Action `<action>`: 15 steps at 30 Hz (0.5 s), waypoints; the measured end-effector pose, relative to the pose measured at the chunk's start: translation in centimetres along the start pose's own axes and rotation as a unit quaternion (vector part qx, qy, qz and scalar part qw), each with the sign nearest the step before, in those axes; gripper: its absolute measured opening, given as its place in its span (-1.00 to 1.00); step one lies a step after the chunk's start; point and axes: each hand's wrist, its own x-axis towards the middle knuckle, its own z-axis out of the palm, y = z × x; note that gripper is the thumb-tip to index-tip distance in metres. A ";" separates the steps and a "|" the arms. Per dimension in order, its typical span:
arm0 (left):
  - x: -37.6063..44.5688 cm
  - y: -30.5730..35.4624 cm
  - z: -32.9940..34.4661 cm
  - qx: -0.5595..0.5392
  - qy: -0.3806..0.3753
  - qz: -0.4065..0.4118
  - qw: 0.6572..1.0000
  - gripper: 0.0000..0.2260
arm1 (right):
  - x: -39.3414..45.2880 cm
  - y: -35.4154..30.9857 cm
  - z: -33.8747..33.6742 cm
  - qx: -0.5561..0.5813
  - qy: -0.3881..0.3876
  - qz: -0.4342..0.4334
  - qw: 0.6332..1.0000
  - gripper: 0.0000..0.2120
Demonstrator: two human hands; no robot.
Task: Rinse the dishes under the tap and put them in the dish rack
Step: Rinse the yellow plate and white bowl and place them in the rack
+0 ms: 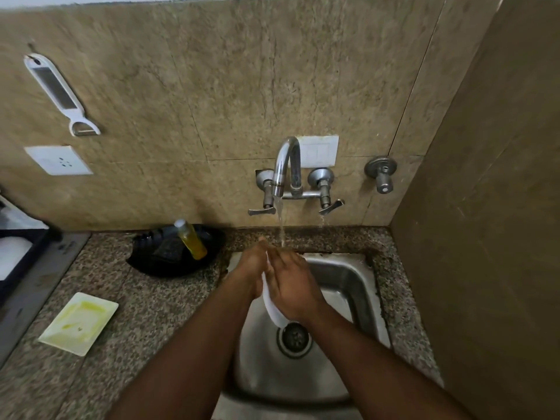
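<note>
Nearest you, both forearms reach in over the steel sink (348, 280), and your hands meet above its drain (294, 337). Between them you hold a white dish (272, 310) on edge, only a narrow strip of it showing. Your left hand (253, 268) backs it from the left; your right hand (292, 287) lies across its face with the fingers spread flat, as if rubbing it. Just beyond your fingertips the water stream (281, 225) falls from the tap (286, 165), landing at the top of the dish.

You are in the rinsing step, I judge. Next, turn the dish so the water reaches its hidden side, then carry it out; no rack is plainly visible, so look for it first.

On the counter to the left a soiled white square plate (79, 322) waits, and farther back a black tray (169, 253) holds a yellow bottle (192, 241).
</note>
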 end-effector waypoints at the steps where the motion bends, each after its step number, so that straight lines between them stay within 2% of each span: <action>1: 0.0 -0.1 0.3 0.015 -0.001 0.027 1.000 -0.60 | 0.5 -0.3 0.1 0.013 0.019 0.019 1.000 -0.49; 5: -1.3 -0.4 0.7 0.037 -0.022 0.116 0.992 -0.67 | 3.3 -0.2 0.3 0.091 0.056 0.135 0.985 -0.48; 7: -1.2 -0.7 0.5 0.072 -0.044 0.156 0.984 -0.68 | 4.7 0.5 -0.5 0.141 0.054 0.211 0.966 -0.56; 9: -1.2 -1.2 0.3 0.077 -0.069 0.160 0.982 -0.70 | 5.6 1.1 -1.4 0.174 0.056 0.261 0.948 -0.61; 12: -0.6 -1.4 0.1 0.039 -0.086 0.127 0.987 -0.70 | 4.8 0.6 -1.8 0.114 0.068 0.224 0.965 -0.54; 15: 0.0 0.3 -0.1 -0.031 -0.115 0.050 0.992 -0.47 | 2.8 -0.3 -2.0 0.062 0.035 0.114 0.991 -0.39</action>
